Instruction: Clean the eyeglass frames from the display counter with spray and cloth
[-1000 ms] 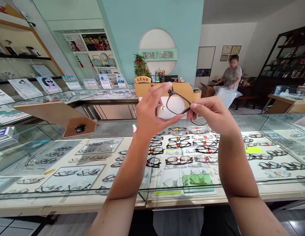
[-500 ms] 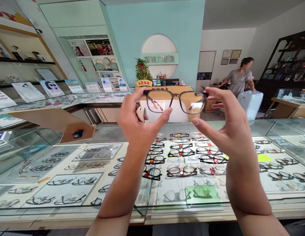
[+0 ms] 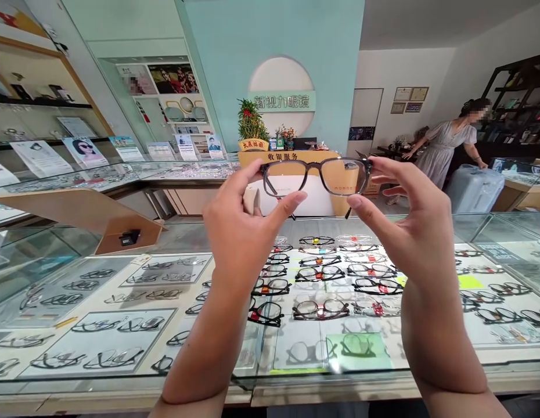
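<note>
A pair of eyeglasses (image 3: 314,166) with a dark, see-through frame is held up in front of me, above the glass counter. My left hand (image 3: 239,232) pinches its left hinge corner, thumb below the lens. A folded beige cloth (image 3: 251,199) is tucked in the same hand's fingers. My right hand (image 3: 416,220) grips the right hinge corner between the fingers, its thumb under the right lens. The lenses face along my view, and the temple tips show below the rims.
Beneath my arms, a glass display case (image 3: 261,380) holds rows of eyeglasses (image 3: 321,309). A wooden board (image 3: 78,212) stands at left. Beyond are a cashier desk (image 3: 252,158) and, at right, a person (image 3: 446,142) with a wrapped suitcase (image 3: 477,188).
The eyeglasses have tilted, so the temple tips now hang below the lenses. Both hands keep their hold. The person at the back has moved right with the suitcase.
</note>
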Demonstrator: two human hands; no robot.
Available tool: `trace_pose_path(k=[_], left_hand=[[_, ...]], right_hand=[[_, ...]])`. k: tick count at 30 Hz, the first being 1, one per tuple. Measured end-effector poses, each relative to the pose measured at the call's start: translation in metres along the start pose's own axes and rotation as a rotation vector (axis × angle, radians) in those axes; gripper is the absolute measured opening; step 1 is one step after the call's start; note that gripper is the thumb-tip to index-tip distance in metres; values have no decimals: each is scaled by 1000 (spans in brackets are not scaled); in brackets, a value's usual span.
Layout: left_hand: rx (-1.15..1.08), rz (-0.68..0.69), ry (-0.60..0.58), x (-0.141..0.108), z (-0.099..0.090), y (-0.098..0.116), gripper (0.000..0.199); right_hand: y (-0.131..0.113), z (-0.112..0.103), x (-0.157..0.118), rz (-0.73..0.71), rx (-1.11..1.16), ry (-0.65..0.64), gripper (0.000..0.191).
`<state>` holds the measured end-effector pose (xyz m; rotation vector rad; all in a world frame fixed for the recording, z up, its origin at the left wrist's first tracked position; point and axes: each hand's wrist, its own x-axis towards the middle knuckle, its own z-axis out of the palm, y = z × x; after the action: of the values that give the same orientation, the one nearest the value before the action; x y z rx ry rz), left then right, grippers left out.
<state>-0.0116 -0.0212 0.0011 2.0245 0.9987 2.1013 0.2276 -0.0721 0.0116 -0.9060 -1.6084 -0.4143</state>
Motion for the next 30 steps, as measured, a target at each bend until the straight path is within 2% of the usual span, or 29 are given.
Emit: trace_pose_path(k=[2,5,7,16,23,30], left_hand=[[93,-59,42,1,0,6,74],[194,-140,12,3,0,14,72],[214,-143,6,3,1,16,69],[156,-44,25,5,4,6,63],[142,168,88,3,8,3,62],[141,196,98,-1,15,2,69]], right_hand=[[2,0,1,20,0,-1,46],[3,-1,2,57,8,-18,45],[3,-1,3,78,11,-30,44],[5,-3,3,131,17,-55,45],[4,-10,2,164,31,-96,46],[3,-12,0,227,8,-126,47]])
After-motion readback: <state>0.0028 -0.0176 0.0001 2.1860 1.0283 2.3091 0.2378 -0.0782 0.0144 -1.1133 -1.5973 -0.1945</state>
